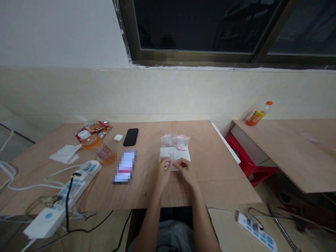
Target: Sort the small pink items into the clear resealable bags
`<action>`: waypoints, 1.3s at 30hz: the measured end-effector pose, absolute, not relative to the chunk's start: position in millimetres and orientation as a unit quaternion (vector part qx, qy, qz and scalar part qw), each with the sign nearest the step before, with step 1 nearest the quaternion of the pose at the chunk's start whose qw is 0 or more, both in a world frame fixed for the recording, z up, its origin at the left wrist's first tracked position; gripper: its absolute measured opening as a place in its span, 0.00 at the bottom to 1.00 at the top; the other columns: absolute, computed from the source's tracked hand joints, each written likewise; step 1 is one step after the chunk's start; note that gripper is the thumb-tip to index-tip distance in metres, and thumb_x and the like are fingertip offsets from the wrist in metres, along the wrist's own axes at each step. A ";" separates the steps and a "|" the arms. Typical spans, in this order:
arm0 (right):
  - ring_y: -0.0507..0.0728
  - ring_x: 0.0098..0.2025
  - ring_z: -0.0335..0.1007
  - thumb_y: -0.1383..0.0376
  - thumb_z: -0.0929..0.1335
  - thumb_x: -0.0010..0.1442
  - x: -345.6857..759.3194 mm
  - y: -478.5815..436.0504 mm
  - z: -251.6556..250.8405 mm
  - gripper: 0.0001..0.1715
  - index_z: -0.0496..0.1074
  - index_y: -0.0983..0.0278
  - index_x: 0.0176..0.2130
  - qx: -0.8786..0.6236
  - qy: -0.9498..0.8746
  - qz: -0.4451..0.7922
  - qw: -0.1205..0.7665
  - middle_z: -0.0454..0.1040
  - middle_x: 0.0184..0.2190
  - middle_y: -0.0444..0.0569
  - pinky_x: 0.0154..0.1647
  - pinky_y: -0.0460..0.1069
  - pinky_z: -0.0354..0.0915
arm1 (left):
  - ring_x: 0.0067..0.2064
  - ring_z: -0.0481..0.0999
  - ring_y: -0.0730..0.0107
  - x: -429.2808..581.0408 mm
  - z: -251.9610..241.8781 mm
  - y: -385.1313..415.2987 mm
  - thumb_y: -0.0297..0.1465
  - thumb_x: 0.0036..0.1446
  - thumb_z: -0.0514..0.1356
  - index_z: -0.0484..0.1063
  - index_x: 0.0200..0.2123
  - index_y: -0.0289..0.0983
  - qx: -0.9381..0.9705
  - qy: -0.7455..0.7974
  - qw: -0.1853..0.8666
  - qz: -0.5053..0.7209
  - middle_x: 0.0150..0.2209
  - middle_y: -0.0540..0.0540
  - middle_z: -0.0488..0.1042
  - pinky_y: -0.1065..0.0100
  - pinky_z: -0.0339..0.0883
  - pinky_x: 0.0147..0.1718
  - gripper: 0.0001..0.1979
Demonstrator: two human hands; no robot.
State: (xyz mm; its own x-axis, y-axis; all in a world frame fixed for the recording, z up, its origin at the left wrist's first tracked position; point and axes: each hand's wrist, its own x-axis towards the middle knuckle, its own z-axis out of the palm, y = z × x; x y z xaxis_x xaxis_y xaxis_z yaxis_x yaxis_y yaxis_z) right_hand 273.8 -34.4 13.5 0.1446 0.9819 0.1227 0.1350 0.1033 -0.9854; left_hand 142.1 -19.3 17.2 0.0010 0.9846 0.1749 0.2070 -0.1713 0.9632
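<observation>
In the middle of the frame, the left hand and the right hand meet over a white paper. The fingers of both hands are pinched narrow on what looks like one little bag, just above the paper. It is too small to tell if anything is inside it.

Right behind the paper is a pile of small bags with pink marks. I think the work is partly done, with some bags already set down in the pile and one in the hands. How many are left does not show.

The counter is light brown wood. To the left of the hands are a black phone, a small white case, an orange bottle on its side, snack packs and a white power strip with cords. At the right of the frame is another counter with an orange drink bottle. A dark window sits in the pale wall at the top.
</observation>
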 end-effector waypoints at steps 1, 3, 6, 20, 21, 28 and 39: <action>0.52 0.27 0.64 0.55 0.70 0.53 273.0 -33.4 12.6 0.15 0.72 0.64 0.25 -0.544 -0.507 0.394 0.539 0.71 0.22 0.44 0.29 0.47 0.58 | 0.41 0.72 0.65 143.4 17.0 -19.9 0.38 0.55 0.58 0.72 0.29 0.38 0.583 0.508 0.397 0.494 0.37 0.45 0.68 0.66 0.70 0.38 0.10; 0.52 0.25 0.61 0.55 0.69 0.53 272.3 -31.5 11.3 0.15 0.71 0.64 0.24 -0.561 -0.479 0.376 0.560 0.69 0.20 0.43 0.28 0.46 0.56 | 0.41 0.71 0.64 146.3 16.6 -20.9 0.39 0.55 0.58 0.71 0.28 0.38 0.576 0.511 0.400 0.497 0.37 0.45 0.67 0.66 0.70 0.37 0.11; 0.52 0.25 0.61 0.55 0.68 0.54 272.8 -30.5 11.3 0.15 0.69 0.63 0.24 -0.588 -0.448 0.336 0.583 0.69 0.21 0.44 0.27 0.47 0.56 | 0.41 0.71 0.64 150.5 15.5 -21.7 0.40 0.54 0.59 0.71 0.28 0.38 0.567 0.522 0.401 0.495 0.36 0.46 0.66 0.66 0.70 0.38 0.11; 0.53 0.28 0.62 0.59 0.66 0.53 270.0 -27.8 4.6 0.10 0.73 0.63 0.30 -0.572 -0.471 0.355 0.571 0.72 0.27 0.45 0.29 0.46 0.57 | 0.37 0.74 0.67 131.5 15.4 -13.4 0.33 0.47 0.65 0.74 0.33 0.36 0.556 0.505 0.431 0.501 0.35 0.46 0.74 0.69 0.68 0.35 0.09; 0.53 0.27 0.61 0.59 0.66 0.53 270.9 -27.1 2.7 0.10 0.73 0.63 0.30 -0.566 -0.460 0.371 0.575 0.71 0.27 0.45 0.29 0.46 0.57 | 0.37 0.75 0.66 130.0 15.8 -12.6 0.33 0.46 0.65 0.74 0.35 0.36 0.542 0.504 0.447 0.503 0.36 0.45 0.75 0.68 0.69 0.35 0.11; 0.51 0.25 0.57 0.54 0.67 0.53 268.3 -25.4 6.8 0.14 0.71 0.63 0.28 -0.535 -0.397 0.458 0.589 0.66 0.23 0.42 0.25 0.45 0.54 | 0.47 0.75 0.60 127.1 31.8 -14.6 0.30 0.45 0.66 0.76 0.40 0.36 0.522 0.469 0.494 0.513 0.43 0.42 0.77 0.62 0.67 0.49 0.15; 0.45 0.16 0.40 0.53 0.72 0.48 247.5 -25.9 2.8 0.20 0.61 0.61 0.26 -0.427 -0.234 0.623 0.612 0.53 0.18 0.34 0.14 0.42 0.39 | 0.51 0.74 0.59 121.1 50.2 -24.3 0.30 0.47 0.66 0.74 0.48 0.39 0.594 0.457 0.471 0.466 0.50 0.42 0.75 0.62 0.68 0.50 0.21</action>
State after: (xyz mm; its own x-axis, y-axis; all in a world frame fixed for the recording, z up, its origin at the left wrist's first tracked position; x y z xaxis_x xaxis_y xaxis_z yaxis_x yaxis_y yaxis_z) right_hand 247.5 -25.9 2.8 0.1139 0.9628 -0.2452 -0.5633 -0.1407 -0.8142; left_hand 121.1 -24.3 50.2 0.1495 0.9810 0.1233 0.1045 -0.1397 0.9847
